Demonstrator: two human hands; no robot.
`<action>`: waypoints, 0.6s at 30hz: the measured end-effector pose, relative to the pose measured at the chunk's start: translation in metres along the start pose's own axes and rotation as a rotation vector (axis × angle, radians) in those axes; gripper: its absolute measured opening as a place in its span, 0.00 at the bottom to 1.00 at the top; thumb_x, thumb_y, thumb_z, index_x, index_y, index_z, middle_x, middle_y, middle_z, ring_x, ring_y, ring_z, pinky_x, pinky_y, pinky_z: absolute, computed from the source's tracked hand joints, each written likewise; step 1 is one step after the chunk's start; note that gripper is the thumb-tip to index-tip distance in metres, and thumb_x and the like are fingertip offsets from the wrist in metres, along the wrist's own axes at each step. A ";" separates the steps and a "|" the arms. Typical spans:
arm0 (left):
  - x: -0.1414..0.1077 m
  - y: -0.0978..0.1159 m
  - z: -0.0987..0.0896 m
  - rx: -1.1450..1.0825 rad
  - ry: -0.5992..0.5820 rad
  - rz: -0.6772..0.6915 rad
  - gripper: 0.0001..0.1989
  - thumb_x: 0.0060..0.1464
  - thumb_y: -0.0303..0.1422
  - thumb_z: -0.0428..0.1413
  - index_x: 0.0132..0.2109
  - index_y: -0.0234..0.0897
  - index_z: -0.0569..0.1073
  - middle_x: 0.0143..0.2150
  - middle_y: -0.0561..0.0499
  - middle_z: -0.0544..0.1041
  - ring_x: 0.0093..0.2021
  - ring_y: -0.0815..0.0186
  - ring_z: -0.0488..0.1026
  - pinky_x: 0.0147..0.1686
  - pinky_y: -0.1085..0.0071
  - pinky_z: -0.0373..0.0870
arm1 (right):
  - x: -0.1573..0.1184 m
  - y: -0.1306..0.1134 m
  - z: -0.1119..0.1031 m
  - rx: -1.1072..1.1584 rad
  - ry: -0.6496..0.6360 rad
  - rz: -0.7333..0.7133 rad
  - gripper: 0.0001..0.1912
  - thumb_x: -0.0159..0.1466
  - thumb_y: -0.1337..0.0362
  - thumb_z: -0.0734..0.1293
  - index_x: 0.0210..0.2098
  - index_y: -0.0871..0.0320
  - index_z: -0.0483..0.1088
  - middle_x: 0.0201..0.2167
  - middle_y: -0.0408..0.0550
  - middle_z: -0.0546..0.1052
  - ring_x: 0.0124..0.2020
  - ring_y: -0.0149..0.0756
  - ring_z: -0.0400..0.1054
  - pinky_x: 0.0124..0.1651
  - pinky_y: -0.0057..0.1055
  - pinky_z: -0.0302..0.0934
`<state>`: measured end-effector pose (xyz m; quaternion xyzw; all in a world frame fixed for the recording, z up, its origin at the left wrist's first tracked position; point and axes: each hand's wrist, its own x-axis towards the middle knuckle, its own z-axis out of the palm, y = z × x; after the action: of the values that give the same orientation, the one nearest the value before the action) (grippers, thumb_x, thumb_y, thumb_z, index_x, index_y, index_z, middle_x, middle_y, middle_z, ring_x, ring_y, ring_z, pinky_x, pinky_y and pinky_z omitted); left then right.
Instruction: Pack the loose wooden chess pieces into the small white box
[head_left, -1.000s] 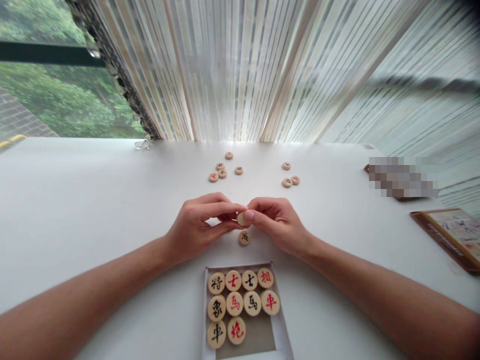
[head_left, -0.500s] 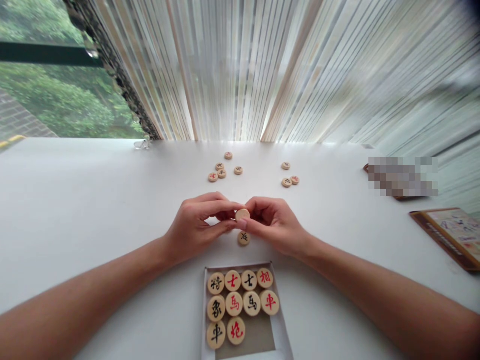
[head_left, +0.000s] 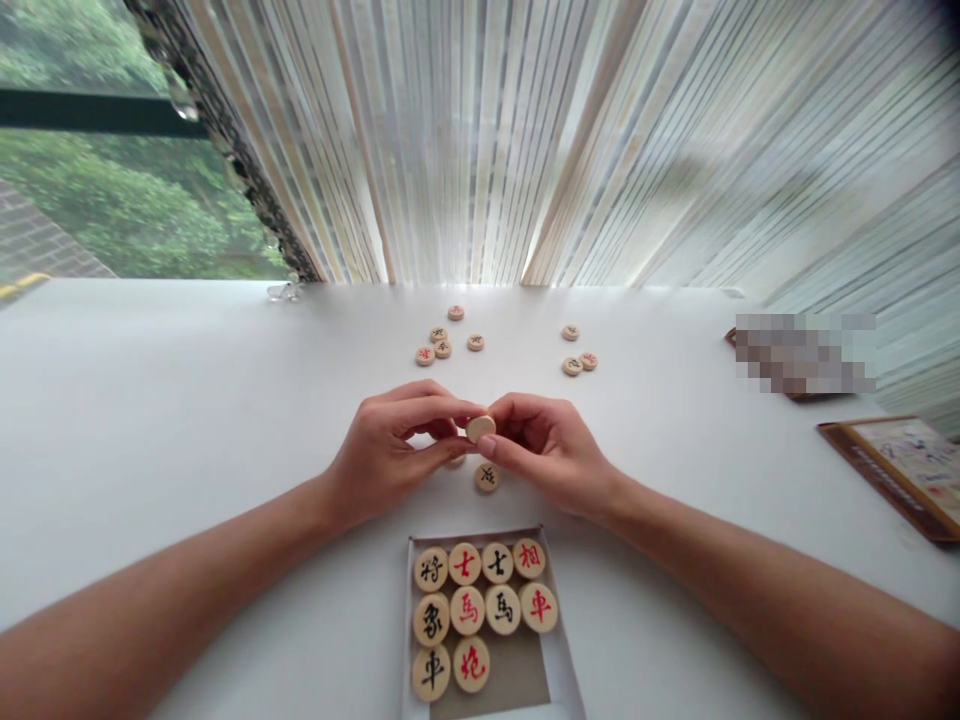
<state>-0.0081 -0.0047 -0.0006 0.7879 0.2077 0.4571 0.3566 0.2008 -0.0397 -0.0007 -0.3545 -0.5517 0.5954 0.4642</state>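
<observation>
We read ten characters on the wooden discs (head_left: 467, 610) set in the white box (head_left: 559, 668) nearest us: 将, 士, 士, 相 in the first row; 象, 馬, 馬, 車 in the second; 車 and 炮 in the third. Five are black, five red. Farther off on the white table (head_left: 225, 420) we count eight loose discs (head_left: 475, 342), five to the left and three to the right, their marks too small to read. One black-marked disc (head_left: 487, 478) lies between our hands and the box; a partly hidden disc (head_left: 456, 460) sits just under our left hand (head_left: 405, 430). That hand pinches the plain-sided disc (head_left: 481, 428) between thumb and forefinger; our right hand (head_left: 551, 450) pinches it too, thumb on its near side. Well to the right lies one brown-edged card (head_left: 904, 470) whose print we cannot make out.
</observation>
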 end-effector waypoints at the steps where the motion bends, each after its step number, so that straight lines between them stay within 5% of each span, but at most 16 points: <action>1: 0.000 0.000 0.000 -0.020 -0.006 -0.001 0.15 0.57 0.21 0.67 0.52 0.34 0.83 0.43 0.47 0.80 0.37 0.69 0.80 0.36 0.75 0.82 | -0.001 0.001 0.001 0.026 0.010 0.003 0.16 0.54 0.62 0.83 0.37 0.61 0.77 0.31 0.45 0.79 0.29 0.27 0.68 0.30 0.22 0.62; 8: -0.001 0.000 0.001 -0.064 -0.028 -0.012 0.17 0.59 0.20 0.65 0.54 0.34 0.82 0.45 0.45 0.79 0.37 0.69 0.79 0.36 0.73 0.82 | -0.001 0.004 0.001 0.021 0.074 -0.039 0.17 0.52 0.64 0.84 0.37 0.61 0.78 0.31 0.46 0.79 0.29 0.27 0.68 0.29 0.22 0.61; 18: 0.001 0.002 0.001 -0.069 -0.026 0.008 0.16 0.59 0.17 0.63 0.52 0.33 0.82 0.43 0.45 0.80 0.36 0.69 0.80 0.36 0.73 0.81 | -0.001 -0.004 0.000 -0.139 0.095 -0.125 0.17 0.64 0.53 0.76 0.34 0.63 0.79 0.23 0.44 0.74 0.24 0.25 0.61 0.26 0.24 0.55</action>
<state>-0.0073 -0.0059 0.0010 0.7819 0.1839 0.4552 0.3842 0.2015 -0.0413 0.0032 -0.3785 -0.5900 0.5080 0.5005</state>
